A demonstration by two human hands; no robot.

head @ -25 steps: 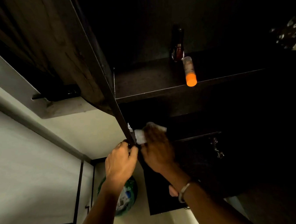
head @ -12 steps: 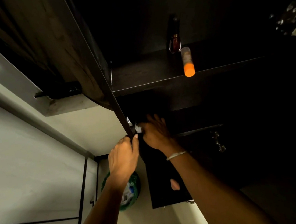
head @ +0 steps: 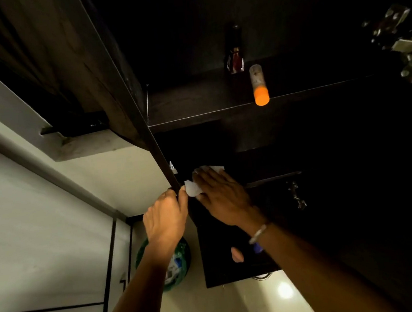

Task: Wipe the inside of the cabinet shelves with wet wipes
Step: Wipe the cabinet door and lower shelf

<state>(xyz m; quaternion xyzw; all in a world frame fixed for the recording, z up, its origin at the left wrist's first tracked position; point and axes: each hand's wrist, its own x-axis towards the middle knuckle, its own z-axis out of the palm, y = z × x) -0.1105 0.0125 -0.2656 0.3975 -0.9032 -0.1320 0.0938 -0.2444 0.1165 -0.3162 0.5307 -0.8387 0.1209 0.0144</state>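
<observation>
Right hand (head: 223, 199) at frame centre lies flat, fingers straight, pressing a white wipe (head: 193, 187) onto a dark shelf inside the cabinet (head: 119, 71); most of the wipe is hidden under the palm, and the shelf surface is lost in shadow. Left hand (head: 167, 217) just beside it grips the cabinet's front edge, fingers curled round it, tips hidden behind. On the upper shelf (head: 194, 106): orange-capped tube (head: 258, 84) and small bottle (head: 235, 58), its label unreadable. Hinge (head: 406, 40) cut off at right edge.

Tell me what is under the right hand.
A white wet wipe lies under the right hand, pressed flat on the dark shelf. Its edges show past the fingertips and thumb; the middle is covered by the palm.
</observation>
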